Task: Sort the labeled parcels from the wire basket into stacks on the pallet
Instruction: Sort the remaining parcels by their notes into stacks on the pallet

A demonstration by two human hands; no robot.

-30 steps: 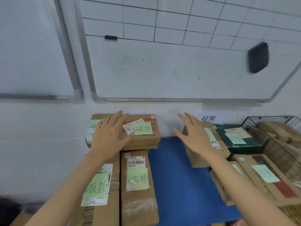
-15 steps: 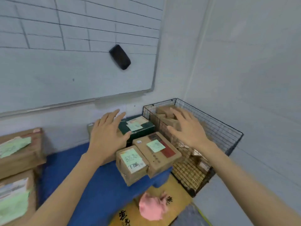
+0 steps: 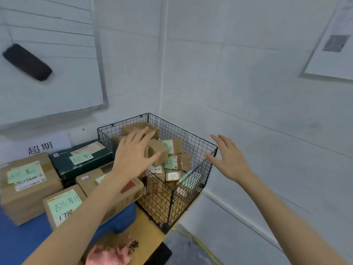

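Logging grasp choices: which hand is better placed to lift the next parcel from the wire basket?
Left. The left hand hovers open over the small cardboard parcel topping the pile in the wire basket. The right hand, also open, is out past the basket's right corner, above no parcel.

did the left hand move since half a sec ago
Yes. The left hand has gone right, from beside the wire basket to over its parcels.
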